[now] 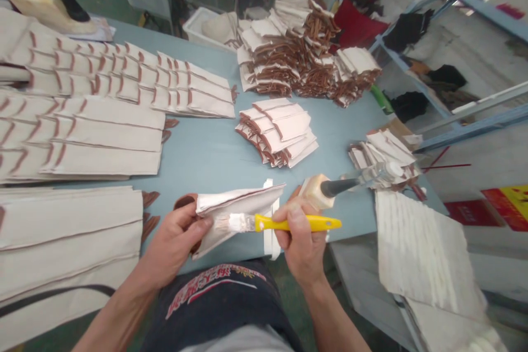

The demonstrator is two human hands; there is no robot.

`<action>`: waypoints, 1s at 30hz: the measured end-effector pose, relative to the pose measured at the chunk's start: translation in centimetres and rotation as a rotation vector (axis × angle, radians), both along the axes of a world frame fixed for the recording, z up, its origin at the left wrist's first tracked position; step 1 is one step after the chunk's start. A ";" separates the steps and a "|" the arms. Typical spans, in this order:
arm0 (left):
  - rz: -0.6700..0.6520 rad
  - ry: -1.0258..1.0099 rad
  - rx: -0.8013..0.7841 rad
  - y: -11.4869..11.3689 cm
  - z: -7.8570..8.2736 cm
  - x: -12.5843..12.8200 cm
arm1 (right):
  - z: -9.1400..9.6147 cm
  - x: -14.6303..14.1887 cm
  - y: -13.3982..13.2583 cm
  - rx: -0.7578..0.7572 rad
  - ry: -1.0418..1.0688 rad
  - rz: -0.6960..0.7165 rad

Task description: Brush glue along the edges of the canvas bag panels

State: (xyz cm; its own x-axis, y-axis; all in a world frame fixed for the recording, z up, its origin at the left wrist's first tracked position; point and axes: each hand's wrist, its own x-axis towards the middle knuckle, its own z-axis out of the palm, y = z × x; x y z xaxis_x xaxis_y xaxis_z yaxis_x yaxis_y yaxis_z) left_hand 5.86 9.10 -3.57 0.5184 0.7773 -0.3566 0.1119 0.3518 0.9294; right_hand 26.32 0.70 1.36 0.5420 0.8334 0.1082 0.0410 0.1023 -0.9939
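My left hand point(175, 239) grips the near-left end of a folded cream fabric piece point(235, 201) with a brown edge, thumb on top. The piece gapes toward the right, its two layers apart. In my right hand point(301, 236) is a paintbrush point(297, 223) with a yellow handle, held level between thumb and fingers. Its whitish bristles point left and lie at the gap between the layers, close to my left thumb. White stuff coats the bristles and ferrule. Just beyond my right hand stands a pale container point(317, 190) with a dark stick leaning out of it.
Overlapping rows of cream pieces point(107, 137) cover the left of the blue-grey table point(206, 148). A small stack point(278, 132) lies ahead, with larger piles point(289, 44) behind it. More pieces point(383, 154) lie at the right, near a hanging white cloth point(424, 247). Metal shelving point(466, 104) stands at the right.
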 end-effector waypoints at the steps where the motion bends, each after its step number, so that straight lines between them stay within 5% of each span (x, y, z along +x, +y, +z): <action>1: -0.012 -0.031 -0.050 0.0 0.1 -0.1 | -0.2 -0.2 0.6 0.029 -0.021 0.036; 5: -0.034 -0.128 -0.193 -0.6 0.8 -0.3 | -1.6 -0.3 2.0 0.102 -0.165 0.107; 10: 0.014 -0.199 -0.333 -1.1 1.8 -0.2 | -2.7 0.2 0.5 0.118 -0.433 0.030; 15: 0.024 -0.205 -0.368 -1.2 2.5 0.0 | -1.5 0.2 1.0 0.172 -0.575 0.120; 21: 0.097 -0.251 -0.440 -1.0 2.9 0.3 | -0.6 1.2 1.8 0.200 -0.548 0.017; 26: 0.119 -0.219 -0.416 -0.9 3.3 0.5 | 0.1 0.5 2.1 0.351 -0.719 0.171; 30: 0.167 -0.241 -0.477 -0.9 3.6 0.7 | 0.3 0.1 2.9 0.478 -0.802 0.141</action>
State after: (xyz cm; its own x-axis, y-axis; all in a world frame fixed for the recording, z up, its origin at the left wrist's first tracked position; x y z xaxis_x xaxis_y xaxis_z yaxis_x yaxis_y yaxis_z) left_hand 6.54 8.18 0.04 0.5125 0.6374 -0.5753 -0.1771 0.7341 0.6555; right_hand 26.41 3.56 1.71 0.0547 0.6562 0.7526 0.6507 0.5483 -0.5254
